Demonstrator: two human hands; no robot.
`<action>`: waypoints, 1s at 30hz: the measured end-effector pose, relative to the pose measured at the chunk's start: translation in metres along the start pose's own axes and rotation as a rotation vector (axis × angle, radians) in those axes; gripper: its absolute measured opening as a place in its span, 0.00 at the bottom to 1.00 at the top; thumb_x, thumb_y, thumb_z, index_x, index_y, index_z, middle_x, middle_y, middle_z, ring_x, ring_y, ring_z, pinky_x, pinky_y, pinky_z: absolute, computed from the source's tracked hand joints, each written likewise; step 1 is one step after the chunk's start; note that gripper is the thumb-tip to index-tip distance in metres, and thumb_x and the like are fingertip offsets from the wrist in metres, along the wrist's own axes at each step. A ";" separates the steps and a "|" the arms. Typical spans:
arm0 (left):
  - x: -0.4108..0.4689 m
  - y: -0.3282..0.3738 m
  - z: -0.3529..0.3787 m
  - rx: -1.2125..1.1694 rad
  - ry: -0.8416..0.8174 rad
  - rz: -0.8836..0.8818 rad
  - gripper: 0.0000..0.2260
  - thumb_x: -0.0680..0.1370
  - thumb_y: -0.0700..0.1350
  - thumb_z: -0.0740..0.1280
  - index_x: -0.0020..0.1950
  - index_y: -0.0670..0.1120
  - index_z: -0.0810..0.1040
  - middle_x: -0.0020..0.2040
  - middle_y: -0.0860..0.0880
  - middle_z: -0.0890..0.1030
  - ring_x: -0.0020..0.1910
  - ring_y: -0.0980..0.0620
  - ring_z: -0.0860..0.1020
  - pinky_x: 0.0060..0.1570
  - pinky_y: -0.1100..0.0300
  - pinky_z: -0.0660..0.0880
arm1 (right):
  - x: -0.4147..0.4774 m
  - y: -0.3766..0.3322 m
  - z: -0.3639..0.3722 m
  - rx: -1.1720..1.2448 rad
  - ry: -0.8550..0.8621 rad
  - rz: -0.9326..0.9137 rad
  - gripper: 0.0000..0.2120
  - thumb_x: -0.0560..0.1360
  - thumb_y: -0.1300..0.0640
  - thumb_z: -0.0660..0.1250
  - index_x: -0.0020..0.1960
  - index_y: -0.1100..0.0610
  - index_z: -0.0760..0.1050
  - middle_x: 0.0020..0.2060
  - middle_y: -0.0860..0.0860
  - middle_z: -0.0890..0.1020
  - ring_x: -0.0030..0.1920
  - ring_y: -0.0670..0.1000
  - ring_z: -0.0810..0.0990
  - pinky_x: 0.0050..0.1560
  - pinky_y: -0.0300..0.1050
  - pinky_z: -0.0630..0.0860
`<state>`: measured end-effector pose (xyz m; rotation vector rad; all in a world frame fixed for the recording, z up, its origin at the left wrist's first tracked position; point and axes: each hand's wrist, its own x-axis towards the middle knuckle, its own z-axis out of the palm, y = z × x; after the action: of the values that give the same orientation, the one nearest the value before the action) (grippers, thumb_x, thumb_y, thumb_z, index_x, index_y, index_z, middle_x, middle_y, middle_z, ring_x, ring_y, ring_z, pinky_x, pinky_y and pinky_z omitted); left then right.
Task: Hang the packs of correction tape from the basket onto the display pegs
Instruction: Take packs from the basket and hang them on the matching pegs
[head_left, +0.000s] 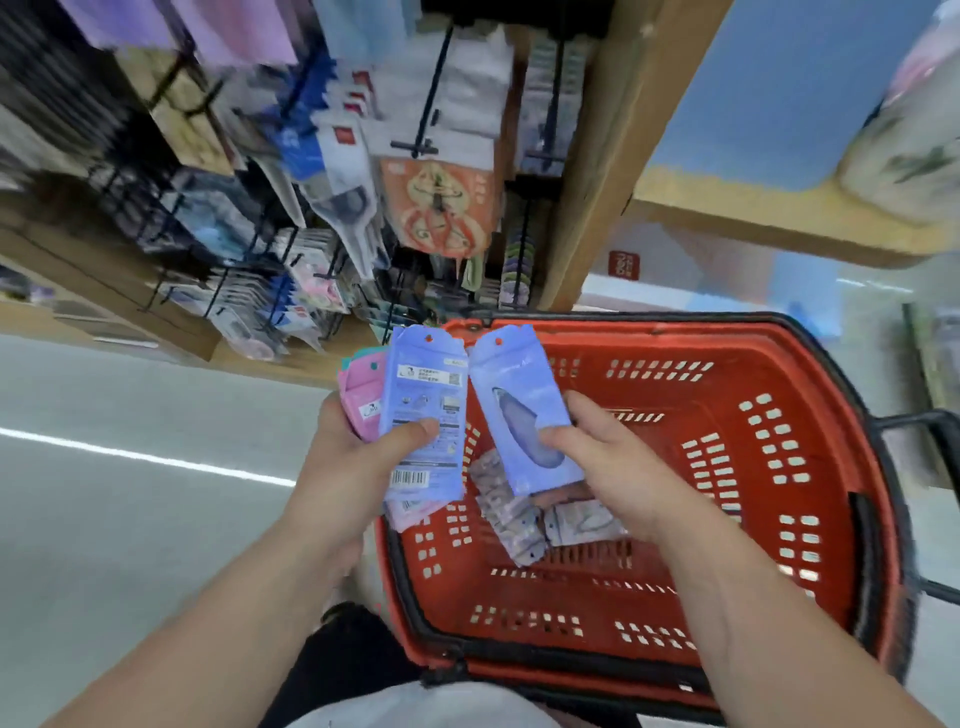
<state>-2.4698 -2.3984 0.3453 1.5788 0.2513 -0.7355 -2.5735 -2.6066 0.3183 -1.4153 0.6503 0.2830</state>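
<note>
Grey shop floor (130, 519), red basket (675, 332); left fingers (410, 434) grip fanned packs (421, 395), right fingers (563, 441) pinch one pack (519, 395)

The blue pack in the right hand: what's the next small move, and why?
Probably lift it toward a display peg, hole first. The right hand pinches the blue pack alone, hang hole up and clear, while the left hand grips the other packs.

packed pegs (432, 93) ahead, basket (758, 332) mostly free below, wooden upright (602, 156) beside
</note>
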 end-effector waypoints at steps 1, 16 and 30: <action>0.003 0.009 -0.004 0.004 -0.025 0.019 0.26 0.72 0.36 0.79 0.67 0.48 0.75 0.56 0.45 0.88 0.50 0.44 0.88 0.37 0.55 0.83 | -0.004 -0.007 0.012 0.008 0.039 -0.039 0.11 0.75 0.52 0.68 0.56 0.50 0.78 0.47 0.47 0.83 0.47 0.49 0.81 0.55 0.63 0.79; 0.018 0.141 -0.160 0.068 -0.392 0.147 0.19 0.79 0.34 0.70 0.64 0.55 0.75 0.55 0.52 0.87 0.49 0.52 0.87 0.38 0.55 0.84 | -0.018 -0.119 0.218 0.118 0.369 -0.348 0.09 0.84 0.56 0.64 0.62 0.47 0.78 0.54 0.43 0.85 0.57 0.46 0.84 0.57 0.45 0.81; -0.002 0.218 -0.118 -0.090 -0.539 0.169 0.23 0.67 0.42 0.73 0.62 0.53 0.81 0.54 0.43 0.88 0.48 0.37 0.87 0.41 0.36 0.84 | -0.003 -0.204 0.117 0.239 0.645 -0.715 0.08 0.85 0.54 0.62 0.62 0.46 0.74 0.52 0.37 0.84 0.55 0.41 0.82 0.53 0.39 0.76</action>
<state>-2.3122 -2.3213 0.5209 1.2449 -0.2387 -0.9694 -2.4346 -2.5252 0.4902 -1.4084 0.6167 -0.8192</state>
